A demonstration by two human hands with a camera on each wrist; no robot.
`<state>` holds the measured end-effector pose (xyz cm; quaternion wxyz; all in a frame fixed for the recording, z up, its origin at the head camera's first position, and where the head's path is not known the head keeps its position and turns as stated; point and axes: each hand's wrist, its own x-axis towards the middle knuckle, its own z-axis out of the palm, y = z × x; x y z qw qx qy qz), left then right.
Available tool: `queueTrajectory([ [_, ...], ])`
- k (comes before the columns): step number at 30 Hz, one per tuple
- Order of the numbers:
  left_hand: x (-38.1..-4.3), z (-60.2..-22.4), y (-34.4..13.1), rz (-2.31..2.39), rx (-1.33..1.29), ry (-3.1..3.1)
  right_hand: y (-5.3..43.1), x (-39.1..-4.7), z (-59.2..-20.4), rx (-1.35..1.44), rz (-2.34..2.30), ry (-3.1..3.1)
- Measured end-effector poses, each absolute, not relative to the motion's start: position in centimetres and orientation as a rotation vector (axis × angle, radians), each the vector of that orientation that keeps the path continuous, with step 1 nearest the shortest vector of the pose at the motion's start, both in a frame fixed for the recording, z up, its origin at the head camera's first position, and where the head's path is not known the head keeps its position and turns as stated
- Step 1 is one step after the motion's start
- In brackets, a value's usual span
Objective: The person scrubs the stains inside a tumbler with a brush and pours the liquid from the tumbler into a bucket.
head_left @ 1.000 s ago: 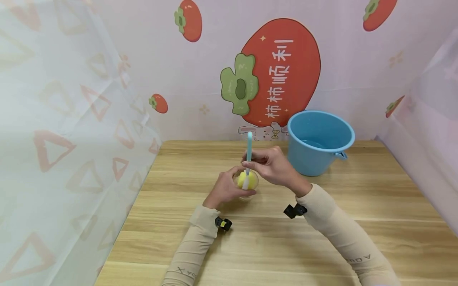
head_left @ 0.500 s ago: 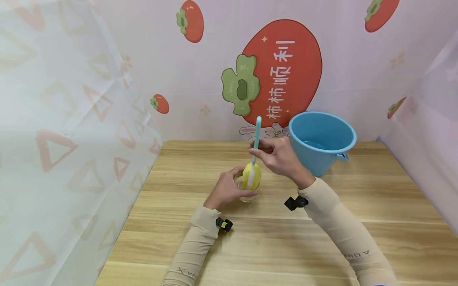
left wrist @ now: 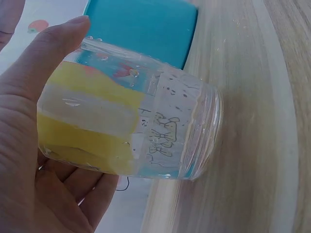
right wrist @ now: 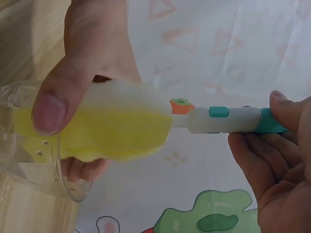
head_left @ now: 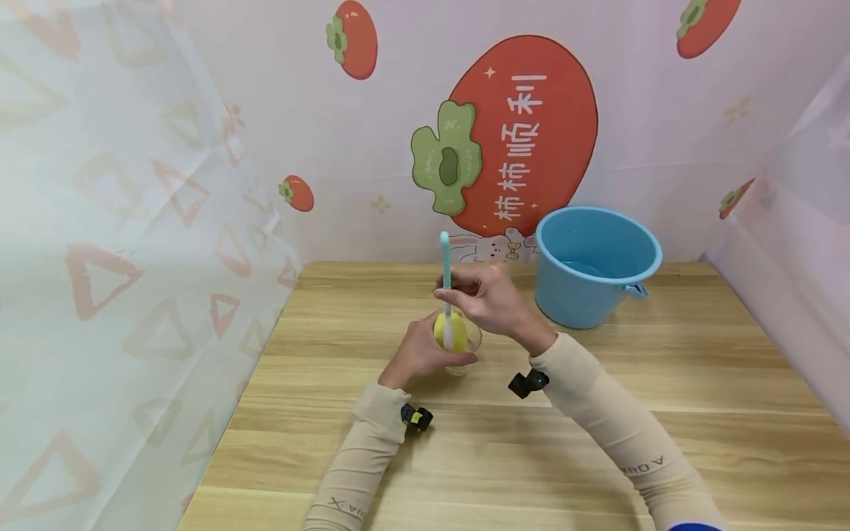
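Transparent cylindrical cup (left wrist: 138, 114), left hand (head_left: 421, 349) gripping it, turquoise-handled yellow-white sponge brush (right wrist: 131, 132) partly inside, right hand (head_left: 493, 299) pinching handle, wooden tabletop edge (head_left: 372, 267) beyond.

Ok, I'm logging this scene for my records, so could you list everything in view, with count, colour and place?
sponge brush: one, yellow and white head, teal and white handle, head partly inside the cup
cup: one, clear, in the left hand
bucket: one, blue, back right of the table
table: one, light wood grain, under everything
printed sheeting: count unclear, whitish with red persimmons, behind and at both sides
blue patch: one, bottom edge, unidentifiable
wrist cameras: two, black, one by each cuff
sleeves: two, beige, on both arms
left hand: one, bare, round the cup
right hand: one, bare, pinching the handle
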<state>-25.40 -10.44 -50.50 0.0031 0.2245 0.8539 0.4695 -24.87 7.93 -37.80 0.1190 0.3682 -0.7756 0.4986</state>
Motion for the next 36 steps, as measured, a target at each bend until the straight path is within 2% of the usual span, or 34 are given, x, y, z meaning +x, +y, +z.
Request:
queueTrajectory([
  [13, -25.2, -50.3, -10.5, 1.473, 0.693, 2.663, 9.9, -23.3, -36.7, 1.121, 1.360, -2.316],
  [22, -25.3, -50.4, -10.4, 1.509, 0.691, 2.614, 11.0, -24.4, -36.1, 1.020, 1.298, -2.270],
  [36, -25.2, -50.3, -10.4, 1.488, 0.672, 2.669, 8.3, -25.0, -37.7, 1.066, 1.493, -2.220],
])
